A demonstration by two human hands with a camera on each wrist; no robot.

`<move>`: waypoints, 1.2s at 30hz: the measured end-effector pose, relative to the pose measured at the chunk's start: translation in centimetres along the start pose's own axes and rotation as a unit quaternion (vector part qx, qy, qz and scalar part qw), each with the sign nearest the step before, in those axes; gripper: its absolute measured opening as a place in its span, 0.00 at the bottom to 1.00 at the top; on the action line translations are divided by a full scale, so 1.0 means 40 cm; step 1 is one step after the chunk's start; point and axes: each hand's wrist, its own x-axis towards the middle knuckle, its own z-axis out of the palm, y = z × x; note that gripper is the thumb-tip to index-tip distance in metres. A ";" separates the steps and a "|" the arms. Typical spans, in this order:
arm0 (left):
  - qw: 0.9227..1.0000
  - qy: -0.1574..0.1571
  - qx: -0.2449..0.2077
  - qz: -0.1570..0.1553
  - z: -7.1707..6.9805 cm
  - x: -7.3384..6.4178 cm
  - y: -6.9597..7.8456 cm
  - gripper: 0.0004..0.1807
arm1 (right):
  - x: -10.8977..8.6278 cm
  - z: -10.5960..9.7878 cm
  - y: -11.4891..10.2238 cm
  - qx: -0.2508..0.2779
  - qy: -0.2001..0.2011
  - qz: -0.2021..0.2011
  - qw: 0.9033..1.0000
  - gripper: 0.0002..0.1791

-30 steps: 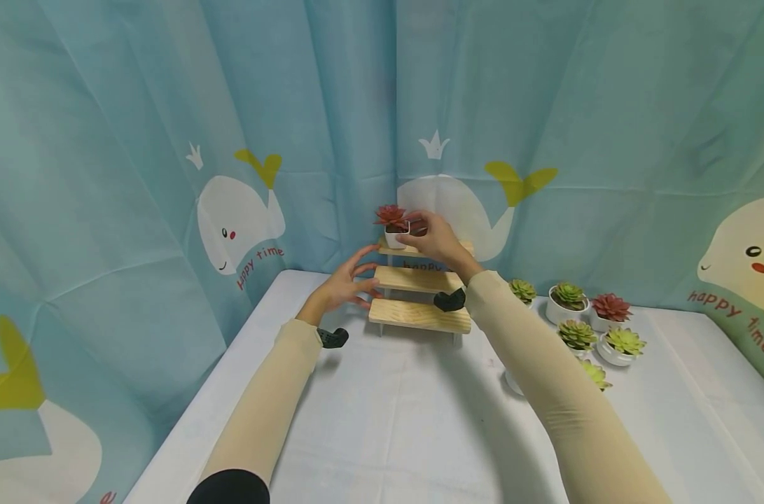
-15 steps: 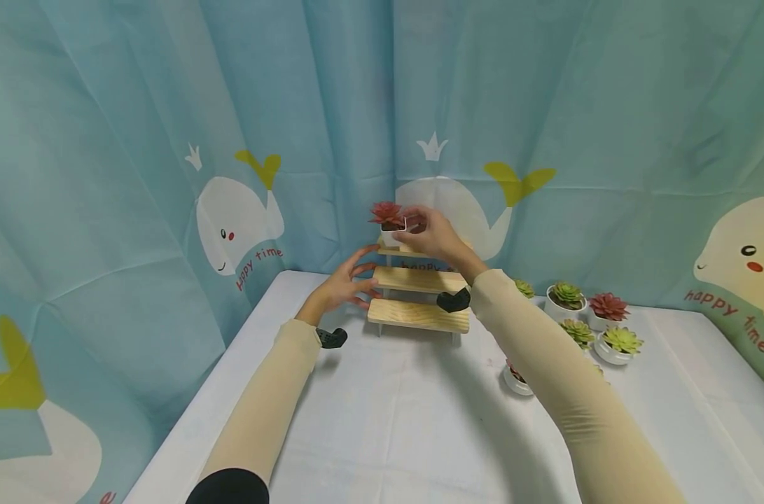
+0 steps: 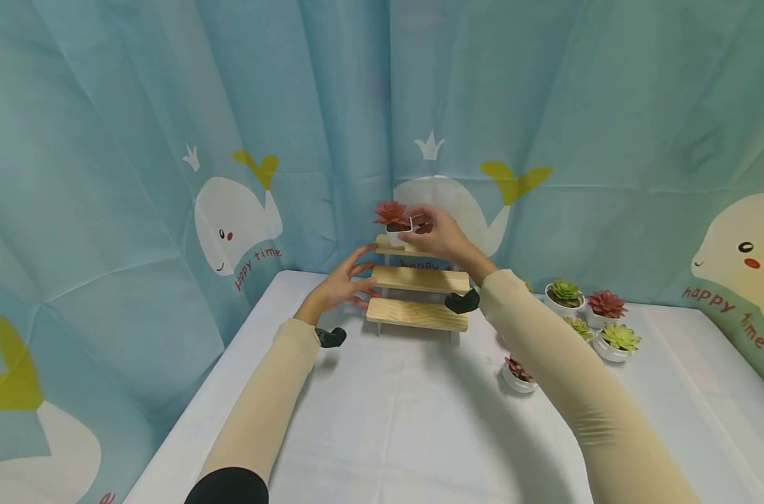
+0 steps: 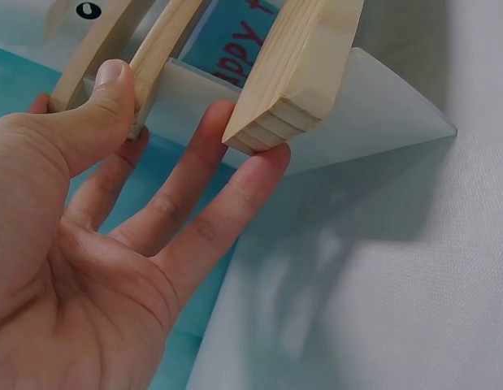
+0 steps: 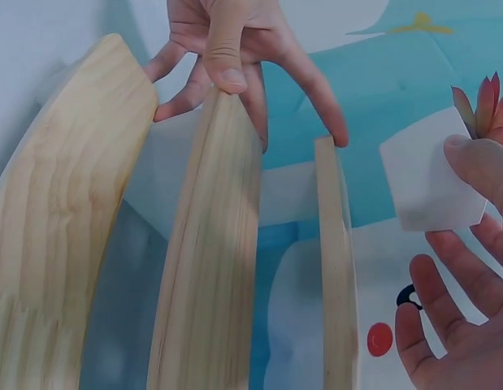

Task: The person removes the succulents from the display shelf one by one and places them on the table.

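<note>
A three-step wooden plant stand with clear side panels stands at the back of the table. At its left end, my left hand holds it. The thumb presses the middle shelf, and spread fingers touch the ends of the top shelf and bottom shelf. My right hand pinches the white square pot of a red succulent between thumb and fingers. The pot is upright at the left part of the top shelf in the head view.
More potted succulents are on the right: a green one, a red one, a light green one and a dark red one. My right sleeve hides others. A blue whale-print curtain hangs close behind the stand.
My right hand shifts the red succulent slightly left, then back right along the top shelf. My right forearm swings a little right, uncovering the dark red succulent. The left hand keeps its place.
</note>
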 end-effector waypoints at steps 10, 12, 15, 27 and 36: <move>1.000 -0.003 -0.003 0.000 0.004 -0.001 0.003 0.42 | -0.041 -0.023 0.002 -0.003 0.001 0.005 1.000 0.30; 1.000 -0.003 -0.003 -0.002 0.005 -0.002 0.004 0.42 | -0.053 -0.030 0.005 -0.009 -0.002 0.007 1.000 0.30; 1.000 -0.001 -0.001 -0.003 0.007 -0.002 0.005 0.42 | -0.073 -0.043 0.009 -0.019 -0.006 0.014 1.000 0.31; 1.000 0.000 -0.003 0.001 0.005 0.001 -0.004 0.43 | -0.154 -0.099 0.028 -0.057 -0.012 -0.013 0.998 0.28; 1.000 0.001 -0.005 0.001 0.006 -0.002 0.001 0.43 | -0.233 -0.144 0.028 -0.056 -0.021 -0.011 0.998 0.28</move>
